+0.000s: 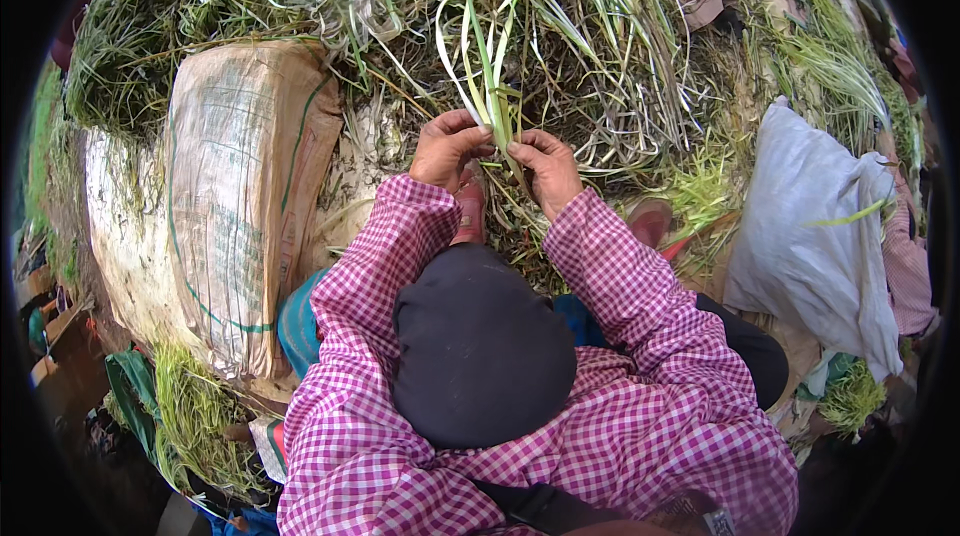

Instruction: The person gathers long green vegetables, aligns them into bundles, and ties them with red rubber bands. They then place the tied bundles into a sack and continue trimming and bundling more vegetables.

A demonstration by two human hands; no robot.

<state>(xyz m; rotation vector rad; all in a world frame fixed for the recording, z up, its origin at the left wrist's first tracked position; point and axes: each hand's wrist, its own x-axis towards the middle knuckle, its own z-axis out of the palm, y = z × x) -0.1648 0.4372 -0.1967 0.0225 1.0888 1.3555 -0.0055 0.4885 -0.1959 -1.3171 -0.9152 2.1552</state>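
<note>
A long leafy green plant stalk [493, 78], perhaps garlic greens, stretches away from me with pale, ribbon-like leaves drooping at its far end. My left hand [444, 150] pinches a pale leaf at the stalk's side between thumb and fingertips. Close beside it, my right hand [550, 167] grips the lower part of the stalk between thumb and curled fingers. Part of the stalk's lower end is hidden by the right fingers. Under the hands, strips of cut greens [517, 236] litter the ground between my shoes.
Beyond the hands spreads a heap of greens [600, 33]. A woven sack with green lines [232, 198] lies at left; a white sack [802, 228] sits at right. Pale green trimmings [701, 191] lie near my right shoe [649, 221]. Another person's checked sleeve [907, 266] shows at far right.
</note>
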